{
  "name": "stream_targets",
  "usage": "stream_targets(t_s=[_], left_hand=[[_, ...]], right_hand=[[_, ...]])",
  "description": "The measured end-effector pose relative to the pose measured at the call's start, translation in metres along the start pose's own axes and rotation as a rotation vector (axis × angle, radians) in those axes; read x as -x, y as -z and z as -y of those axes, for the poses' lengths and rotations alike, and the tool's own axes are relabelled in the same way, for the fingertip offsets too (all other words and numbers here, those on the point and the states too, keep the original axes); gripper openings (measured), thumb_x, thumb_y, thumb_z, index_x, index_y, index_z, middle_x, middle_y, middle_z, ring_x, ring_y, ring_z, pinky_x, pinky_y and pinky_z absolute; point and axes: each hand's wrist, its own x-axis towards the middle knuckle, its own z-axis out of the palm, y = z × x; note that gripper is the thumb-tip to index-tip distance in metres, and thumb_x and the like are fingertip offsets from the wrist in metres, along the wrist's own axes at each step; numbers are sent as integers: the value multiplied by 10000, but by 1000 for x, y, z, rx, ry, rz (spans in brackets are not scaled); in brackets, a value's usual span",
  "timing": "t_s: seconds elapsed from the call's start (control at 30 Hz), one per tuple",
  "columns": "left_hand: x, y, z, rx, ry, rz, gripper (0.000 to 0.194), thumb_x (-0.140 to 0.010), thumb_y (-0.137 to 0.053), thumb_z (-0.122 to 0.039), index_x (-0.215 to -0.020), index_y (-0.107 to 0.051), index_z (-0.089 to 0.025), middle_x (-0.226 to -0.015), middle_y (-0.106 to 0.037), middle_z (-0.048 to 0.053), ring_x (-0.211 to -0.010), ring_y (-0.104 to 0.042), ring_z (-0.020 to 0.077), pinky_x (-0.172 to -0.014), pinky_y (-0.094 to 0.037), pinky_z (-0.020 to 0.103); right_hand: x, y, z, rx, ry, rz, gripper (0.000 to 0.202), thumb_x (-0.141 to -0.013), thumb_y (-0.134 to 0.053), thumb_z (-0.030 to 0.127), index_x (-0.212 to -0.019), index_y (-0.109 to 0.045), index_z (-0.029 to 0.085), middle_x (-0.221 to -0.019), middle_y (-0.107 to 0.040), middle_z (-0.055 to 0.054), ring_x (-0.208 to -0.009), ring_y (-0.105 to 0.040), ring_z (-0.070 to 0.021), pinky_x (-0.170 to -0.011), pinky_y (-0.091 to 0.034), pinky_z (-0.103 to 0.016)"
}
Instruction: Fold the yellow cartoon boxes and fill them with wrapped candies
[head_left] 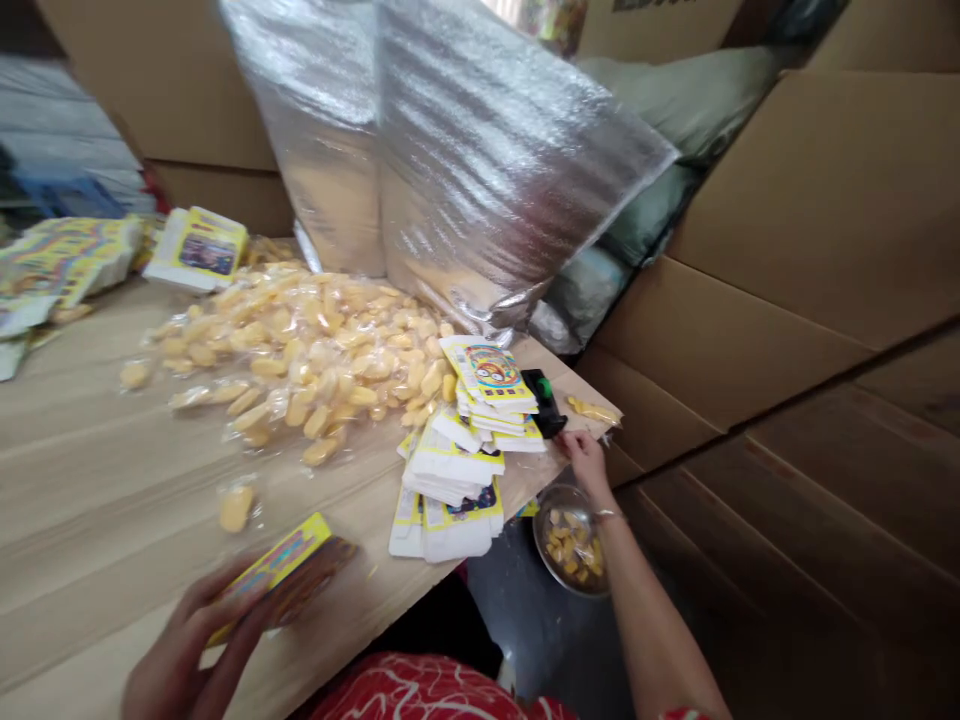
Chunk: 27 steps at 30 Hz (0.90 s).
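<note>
My left hand (196,640) is wrapped round a small yellow printed carton (289,570), held tilted over the table's near edge. My right hand (586,462) reaches to the table's right edge, its fingers closed at the end of a black tape dispenser (545,405) with a green core. Whatever is between those fingertips is too small to make out. Flat printed cartons (461,460) lie stacked between my hands, left of the dispenser. Beyond my left hand, one wrapped yellow piece (237,508) rests apart from a big pile of similar wrapped pieces (315,350).
A silver foil-lined sheet (480,150) stands behind the pile. More flat cartons (67,260) and a yellow-white box (201,248) lie at the far left. A metal bowl (574,540) with yellow pieces sits below the table edge. Large cardboard boxes (810,220) line the right side.
</note>
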Motion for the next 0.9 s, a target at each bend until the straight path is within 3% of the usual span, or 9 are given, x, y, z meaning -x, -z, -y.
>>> stream_targets(t_s=[0.1,0.2,0.27,0.33,0.47,0.57,0.63,0.73,0.9], left_hand=[[-2,18,-21,71,-21,-52,105,-831,-599,-217,-918,-620,-270,-1078,-668,20,-925,-689,168,-744,-575,234],[1,44,-19,-15,64,-265,170,-786,-653,-135,-905,-614,-249,-1114,-663,17,-971,-668,170,-813,-551,267],[5,62,-9,-125,112,-390,195,-771,-673,-123,-917,-618,-240,-1129,-662,25,-987,-661,180,-840,-541,295],[10,75,3,-203,145,-418,160,-798,-647,-138,-926,-620,-231,-1117,-666,38,-985,-664,185,-836,-544,306],[16,79,22,-186,179,-334,88,-856,-572,-164,-919,-608,-213,-1065,-678,59,-962,-674,186,-767,-563,283],[16,75,24,-144,170,-288,94,-865,-560,-157,-932,-597,-212,-1081,-671,71,-987,-663,183,-788,-555,287],[16,75,23,-128,162,-273,91,-869,-556,-152,-930,-587,-213,-1100,-662,74,-1006,-654,178,-796,-551,284],[16,75,24,-106,178,-287,76,-863,-573,-165,-919,-581,-216,-1102,-662,70,-1003,-656,179,-784,-552,279],[18,78,25,-10,213,-272,59,-859,-585,-190,-906,-598,-224,-1089,-660,69,-1005,-650,189,-809,-543,302]], right_hand=[[13,5,21,9,75,-2,372,-673,-651,550,-689,-591,183,-696,-612,-29,-703,-545,-188,-726,-473,-352],[35,-18,43,-52,156,94,309,-749,-633,492,-813,-609,191,-721,-613,-20,-664,-573,-178,-687,-485,-336],[63,-53,62,-101,183,259,274,-776,-635,466,-836,-614,199,-708,-619,-18,-634,-585,-169,-643,-492,-309],[105,-99,87,-172,176,505,264,-793,-629,462,-806,-615,198,-659,-612,-11,-599,-582,-160,-593,-489,-282],[206,-186,146,-404,101,1001,252,-840,-600,437,-784,-601,191,-620,-601,7,-587,-590,-141,-580,-501,-261],[264,-230,183,-600,24,1206,225,-847,-605,416,-860,-601,191,-646,-602,20,-602,-591,-126,-612,-520,-269],[287,-249,199,-719,-52,1284,349,-817,-642,406,-1088,-557,204,-641,-586,47,-587,-589,-122,-611,-528,-280],[303,-269,210,-738,-140,1339,743,-770,-691,358,-1380,-295,205,-623,-576,81,-563,-584,-121,-605,-525,-284],[300,-287,211,-487,-182,1337,635,-705,-719,319,-1239,-407,179,-632,-597,63,-506,-571,-119,-483,-472,-238]])
